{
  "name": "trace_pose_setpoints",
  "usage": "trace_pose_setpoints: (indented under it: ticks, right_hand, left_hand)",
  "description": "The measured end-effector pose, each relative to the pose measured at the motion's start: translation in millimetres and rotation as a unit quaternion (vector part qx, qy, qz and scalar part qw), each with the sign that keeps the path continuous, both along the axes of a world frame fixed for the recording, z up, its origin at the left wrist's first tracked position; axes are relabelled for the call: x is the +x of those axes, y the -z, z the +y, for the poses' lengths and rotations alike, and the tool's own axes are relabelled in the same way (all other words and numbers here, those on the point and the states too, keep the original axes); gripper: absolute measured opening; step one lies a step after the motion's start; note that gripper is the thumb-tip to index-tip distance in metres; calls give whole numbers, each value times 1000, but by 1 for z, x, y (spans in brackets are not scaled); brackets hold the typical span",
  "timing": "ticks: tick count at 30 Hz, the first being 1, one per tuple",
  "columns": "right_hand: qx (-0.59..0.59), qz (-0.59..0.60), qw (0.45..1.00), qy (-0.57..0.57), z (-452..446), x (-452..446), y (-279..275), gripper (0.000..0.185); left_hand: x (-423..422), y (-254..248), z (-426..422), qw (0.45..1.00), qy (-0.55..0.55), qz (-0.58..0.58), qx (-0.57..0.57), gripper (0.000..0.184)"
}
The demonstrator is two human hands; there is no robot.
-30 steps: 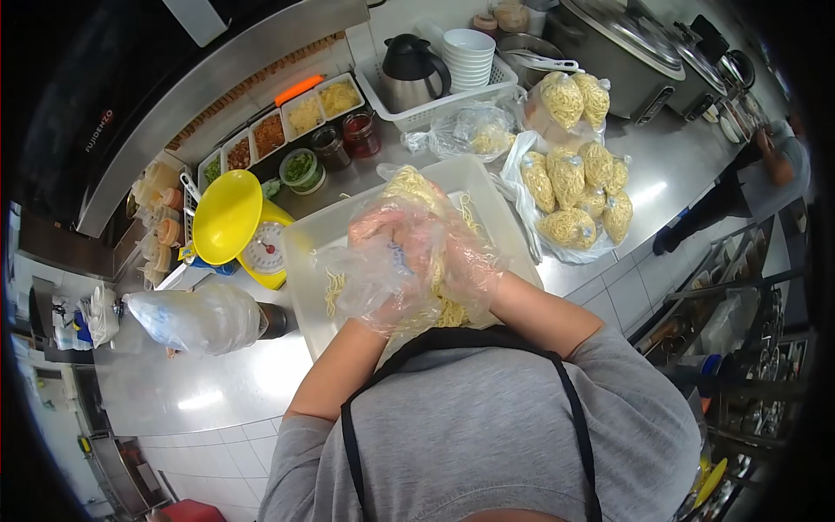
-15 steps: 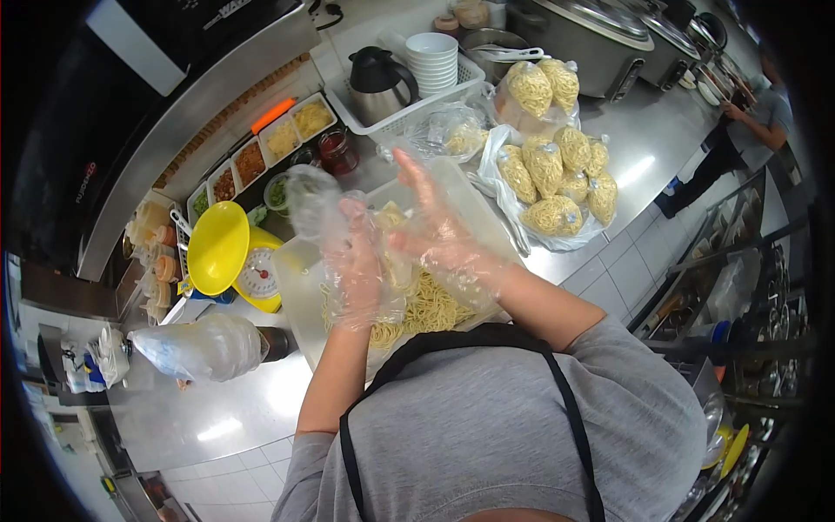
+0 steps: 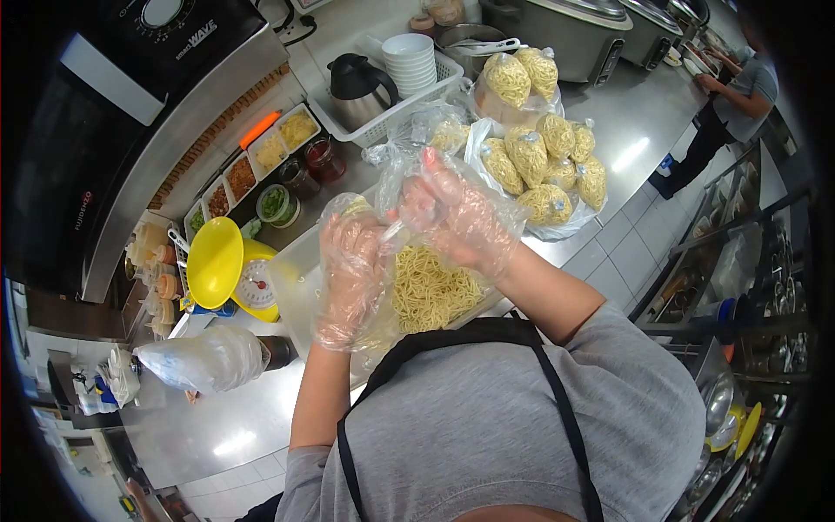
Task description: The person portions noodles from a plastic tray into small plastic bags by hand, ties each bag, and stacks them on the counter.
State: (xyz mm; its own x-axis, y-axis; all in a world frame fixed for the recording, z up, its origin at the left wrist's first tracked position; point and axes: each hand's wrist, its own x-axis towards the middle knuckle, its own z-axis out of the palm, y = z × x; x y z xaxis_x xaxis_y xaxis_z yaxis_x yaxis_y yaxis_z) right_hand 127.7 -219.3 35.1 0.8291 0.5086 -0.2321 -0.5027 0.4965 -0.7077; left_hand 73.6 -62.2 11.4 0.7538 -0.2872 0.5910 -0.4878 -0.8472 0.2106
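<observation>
Both hands wear clear plastic gloves over a translucent tub. My left hand has its fingers curled on the thin clear plastic of a bag; a pale yellow bundle shows at its fingertips, partly hidden. Close beside it, my right hand is bent around more of the clear plastic, its index finger raised. Glove and bag are hard to tell apart there. Loose yellow noodles lie in the tub below my hands.
Filled noodle bags stand right of the tub. A yellow scale with a yellow bowl, jars and topping trays are left. Behind are a basket and cookers. Another person stands far right.
My hands were together around a noodle bundle, then parted with fingers spread. Now they are closer again, fingers curled on clear plastic. More loose noodles show below. The view has shifted slightly.
</observation>
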Motion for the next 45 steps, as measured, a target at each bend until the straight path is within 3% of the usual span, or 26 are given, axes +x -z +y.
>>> trace_pose_setpoints:
  ticks: [4, 5, 6, 7, 8, 10, 12, 13, 15, 16, 18, 19, 20, 21, 22, 23, 25, 27, 30, 33, 34, 36, 39, 41, 43, 45]
  right_hand:
    - [-53, -20, 998, -1, -10, 13, -3, 49]
    - [-204, -328, 919, 84, -19, 21, -6, 49]
    - [-330, -591, 719, 159, -24, 25, -8, 50]
    - [-330, -592, 717, 161, -23, 21, -8, 50]
    - [-431, -699, 554, 140, -21, 13, -7, 42]
    - [-514, -767, 368, 113, -20, 9, -3, 35]
    - [-618, -645, 401, -205, -18, 18, 1, 24]
    - [-618, -647, 399, -201, -23, 19, -2, 24]
    - [-466, -657, 551, -218, -39, 20, -14, 20]
    - [-465, -658, 552, -216, -39, 23, -14, 20]
    - [-274, -457, 778, -332, -40, 35, -9, 25]
    - [-273, -456, 778, -335, -29, 47, 22, 25]
    - [-222, -667, 686, -189, -6, 64, 73, 32]
    - [-131, -603, 769, -169, 9, 55, 77, 38]
    - [-28, -537, 830, -146, 24, 46, 80, 46]
    - [98, -142, 956, -236, 33, 16, 63, 50]
    - [20, -160, 960, -227, 52, 15, 78, 47]
    - [-58, -176, 960, -210, 58, 16, 100, 45]
    - [-328, -504, 785, -147, 66, 15, 119, 35]
    - [-450, -543, 684, -188, 56, -1, 73, 30]
    - [-450, -542, 684, -188, 53, -3, 60, 30]
    - [-542, -603, 553, -193, 51, -1, 45, 27]
    - [-410, -709, 573, -37, 44, 8, 66, 29]
    - [-417, -689, 586, -94, 39, 13, 70, 33]
    - [-425, -664, 597, -149, 31, 20, 77, 36]
    - [-329, -589, 708, -208, 23, 25, 90, 43]
  left_hand:
    - [3, 12, 8, 1000, -9, -5, 13, 19]
    - [4, 15, 8, 1000, -14, 12, 18, 18]
    - [5, 16, 9, 999, -18, 30, 21, 17]
    - [7, 14, 9, 999, -17, 28, 22, 17]
    - [8, 11, 9, 999, 5, 31, 45, 17]
    - [6, 4, 10, 996, 31, 38, 71, 16]
    - [4, -8, 12, 994, 9, -10, 109, 15]
    - [-1, -12, 15, 994, 8, -13, 110, 15]
    - [-13, -20, 19, 994, 32, 81, 70, 13]
    - [-17, -30, 18, 994, 32, 80, 72, 13]
    - [-26, -45, 12, 973, 107, 154, -135, 9]
    - [-28, -44, 9, 973, 105, 156, -137, 9]
    - [-27, -44, 4, 888, 51, 267, -372, 9]
    - [-25, -43, -1, 734, -5, 355, -579, 8]
    - [-19, -38, -10, 646, 8, 302, -701, 13]
    - [-8, -25, -4, 647, 11, 299, -701, 13]
    - [16, 17, 11, 543, 17, 227, -809, 23]
    - [21, 47, 13, 517, 7, 228, -825, 27]
    - [22, 69, 16, 487, -93, 198, -845, 26]
    - [12, 60, 11, 527, -157, 179, -816, 22]
    - [8, 54, 9, 590, -184, 184, -764, 20]
    - [2, 54, 10, 649, -212, 189, -706, 18]
    - [-8, 56, 15, 688, -163, 157, -690, 13]
    - [-20, 50, 18, 768, -142, 191, -594, 9]
    - [-31, 50, 15, 745, -135, 227, -613, 9]
    - [-35, 55, 11, 719, -130, 264, -630, 9]
